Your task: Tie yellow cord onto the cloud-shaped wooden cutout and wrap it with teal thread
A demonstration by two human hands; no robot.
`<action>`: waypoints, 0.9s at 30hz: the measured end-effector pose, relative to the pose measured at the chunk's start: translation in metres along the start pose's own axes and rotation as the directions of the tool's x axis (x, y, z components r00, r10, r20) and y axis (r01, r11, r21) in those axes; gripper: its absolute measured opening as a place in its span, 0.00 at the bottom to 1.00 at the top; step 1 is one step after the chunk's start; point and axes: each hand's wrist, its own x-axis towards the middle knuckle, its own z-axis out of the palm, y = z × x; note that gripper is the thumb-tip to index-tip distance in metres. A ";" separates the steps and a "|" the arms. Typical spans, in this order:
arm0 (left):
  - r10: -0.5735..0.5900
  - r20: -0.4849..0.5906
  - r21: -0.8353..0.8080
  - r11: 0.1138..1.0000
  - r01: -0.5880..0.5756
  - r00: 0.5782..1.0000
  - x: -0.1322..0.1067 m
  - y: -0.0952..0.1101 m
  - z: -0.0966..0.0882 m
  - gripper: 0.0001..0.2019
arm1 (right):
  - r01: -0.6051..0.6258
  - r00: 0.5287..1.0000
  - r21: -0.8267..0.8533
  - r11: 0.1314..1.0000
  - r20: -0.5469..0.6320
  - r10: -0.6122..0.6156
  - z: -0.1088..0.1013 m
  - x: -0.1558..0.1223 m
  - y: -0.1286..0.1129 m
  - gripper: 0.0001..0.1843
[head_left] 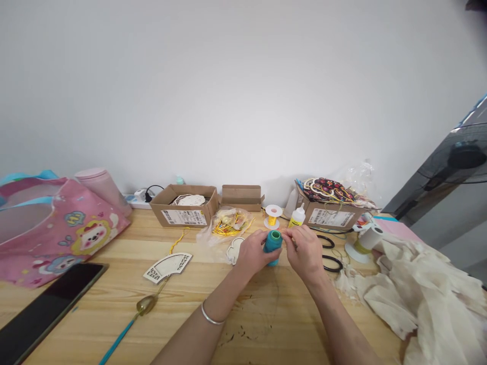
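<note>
Pale wood table (114, 299) | white wall (243, 91) | left grip (253, 253) wraps teal spool (273, 248) | right grip (304, 251) pinched beside it

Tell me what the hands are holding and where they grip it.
The left hand grips a teal thread spool around its body; the right hand's fingertips pinch beside its top, what they hold unclear.

Bright, even indoor light with no visible source falls on the white wall (243, 86) and wooden tabletop (258, 324), only soft faint shadows under the left hand (251, 253) and right hand (306, 251), no harsh glare, fisheye bending at the edges warps the fan (456, 162), centre fairly sharp.
</note>
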 end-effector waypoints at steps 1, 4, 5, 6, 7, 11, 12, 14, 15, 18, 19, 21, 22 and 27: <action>0.004 0.000 -0.003 1.000 -0.004 1.000 0.000 0.000 0.000 0.11 | 0.005 1.000 -0.007 1.000 0.000 -0.005 0.000 0.000 0.000 0.07; 0.010 -0.005 -0.008 1.000 -0.010 1.000 -0.001 0.000 0.000 0.12 | 0.002 1.000 -0.018 1.000 0.003 -0.002 0.002 -0.001 0.000 0.08; 0.007 -0.007 -0.005 1.000 -0.007 1.000 -0.001 0.000 0.000 0.12 | -0.009 1.000 -0.010 1.000 0.002 0.009 0.003 -0.001 0.001 0.08; 0.004 -0.007 -0.001 1.000 -0.004 1.000 -0.001 0.001 0.000 0.12 | -0.019 1.000 0.009 1.000 0.002 0.019 0.003 -0.002 0.002 0.08; 0.002 -0.006 0.002 1.000 -0.002 1.000 -0.001 0.001 -0.001 0.12 | -0.027 1.000 0.039 0.999 0.002 0.027 0.003 -0.003 0.003 0.07; -0.005 0.005 0.010 1.000 0.005 1.000 0.000 0.002 -0.002 0.12 | -0.075 0.997 0.160 0.984 -0.022 0.080 -0.002 -0.005 0.010 0.09; -0.010 0.010 0.018 1.000 0.010 1.000 0.000 0.002 -0.002 0.12 | -0.098 0.994 0.177 0.979 -0.040 0.106 -0.004 -0.006 0.012 0.11; -0.015 0.016 0.034 0.999 0.014 1.000 0.000 0.002 -0.002 0.12 | -0.133 0.985 0.203 0.970 -0.077 0.151 -0.005 -0.007 0.013 0.11; -0.015 0.019 0.038 0.999 0.015 1.000 0.000 0.002 -0.002 0.12 | -0.138 0.984 0.215 0.967 -0.085 0.159 -0.004 -0.008 0.013 0.09; -0.019 0.019 0.029 0.999 0.018 1.000 0.000 0.002 -0.002 0.13 | -0.118 0.989 0.230 0.966 -0.057 0.135 0.000 -0.009 0.011 0.06; -0.019 0.017 0.023 1.000 0.019 1.000 0.000 0.002 -0.002 0.13 | -0.110 0.991 0.227 0.968 -0.045 0.124 0.002 -0.008 0.010 0.05; -0.013 0.009 0.015 1.000 0.013 1.000 -0.001 0.002 -0.002 0.13 | -0.093 0.994 0.206 0.974 -0.032 0.101 0.004 -0.007 0.008 0.05; -0.007 0.005 0.012 1.000 0.007 1.000 -0.001 0.002 -0.001 0.13 | -0.085 0.995 0.184 0.979 -0.028 0.092 0.004 -0.005 0.006 0.06; 0.000 -0.018 0.021 1.000 0.000 1.000 -0.002 0.001 0.002 0.12 | -0.027 1.000 0.005 1.000 0.002 0.027 0.001 -0.001 0.001 0.08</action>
